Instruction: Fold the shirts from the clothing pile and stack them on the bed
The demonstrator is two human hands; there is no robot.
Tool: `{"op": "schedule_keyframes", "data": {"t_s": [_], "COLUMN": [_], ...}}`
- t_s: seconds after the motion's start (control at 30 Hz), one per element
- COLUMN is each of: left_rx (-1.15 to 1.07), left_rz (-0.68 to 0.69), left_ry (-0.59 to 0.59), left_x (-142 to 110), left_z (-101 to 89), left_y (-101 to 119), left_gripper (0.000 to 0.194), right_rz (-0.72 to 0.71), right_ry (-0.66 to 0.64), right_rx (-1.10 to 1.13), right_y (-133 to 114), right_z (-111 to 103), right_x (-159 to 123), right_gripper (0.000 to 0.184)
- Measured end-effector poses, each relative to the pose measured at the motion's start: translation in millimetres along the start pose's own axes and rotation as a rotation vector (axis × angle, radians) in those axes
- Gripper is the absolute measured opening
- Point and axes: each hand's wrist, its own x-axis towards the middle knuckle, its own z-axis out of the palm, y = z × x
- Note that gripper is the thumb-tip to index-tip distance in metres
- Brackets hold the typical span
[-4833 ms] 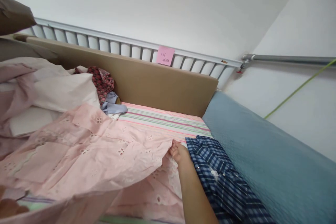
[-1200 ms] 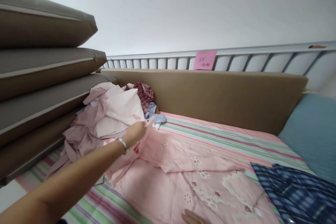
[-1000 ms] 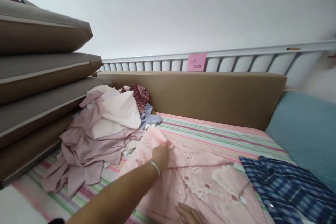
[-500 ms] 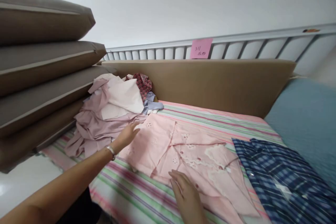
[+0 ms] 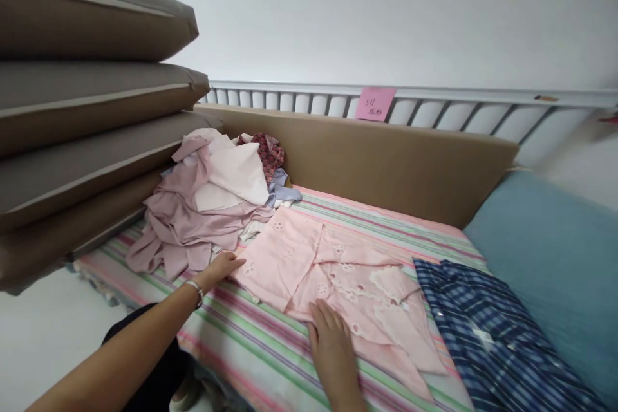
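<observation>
- The pink shirt (image 5: 333,283) lies spread, partly folded, on the striped sheet (image 5: 270,351), at the centre and lower centre of the frame.
- The left hand (image 5: 223,266) is at the shirt's left edge, its fingers bent over that corner; whether they pinch the cloth or only rest against it, I cannot tell.
- The right hand (image 5: 333,349) lies on the near edge, its fingers loosely extended and grasping nothing.
- The step looks like straightening and folding. To do it well, press lightly with the right hand as an anchor while the left squares its corner.
- Draw the cloth outward gently, since thin cotton with cut-out flowers probably creases easily and could snag at the holes.
- The buttoned part at centre right looks uneven; smoothing it before any further fold should give neater edges.
- Keep the near edge away from the plaid shirt (image 5: 487,328) at lower right, lest the two drag each other.
- No box, bag or basket is visible: the clothes pile (image 5: 168,222) sits loose on the sheet at left of centre, against the stacked cushions (image 5: 91,90) of the upper left.
</observation>
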Motion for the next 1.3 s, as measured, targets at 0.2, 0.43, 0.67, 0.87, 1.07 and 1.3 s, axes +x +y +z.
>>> {"op": "schedule_keyframes", "data": {"t_s": [0.2, 0.43, 0.67, 0.87, 1.07, 1.3], "left_rx": [-0.029, -0.074, -0.091, -0.077, -0.171, -0.141], "left_rz": [0.047, 0.055, 0.007, 0.072, 0.111, 0.06], "left_ry": [0.064, 0.033, -0.087, -0.113, -0.12, -0.161], "left_x": [-13, -58, -121, -106, -33, 40], "left_z": [10.7, 4.2, 0.9, -31.0, -37.4, -1.7], "left_y": [-2, -14, -66, -66, -12, 35], "left_gripper": [0.022, 0.022, 0.02, 0.025, 0.032, 0.035], "right_rz": [0.1, 0.108, 0.032, -0.045, -0.182, -0.211], "right_ry": [-0.085, -0.164, -0.084, -0.012, 0.086, 0.191], "right_rx": [-0.046, -0.031, -0.039, -0.038, 0.139, -0.017], "right_y": [-11, -17, -25, -29, -139, -199], "right_z": [-21, -59, -49, -44, 9, 93], "right_x": [9, 0, -63, -83, -58, -11], "right_gripper": [0.034, 0.032, 0.03, 0.028, 0.039, 0.047]}}
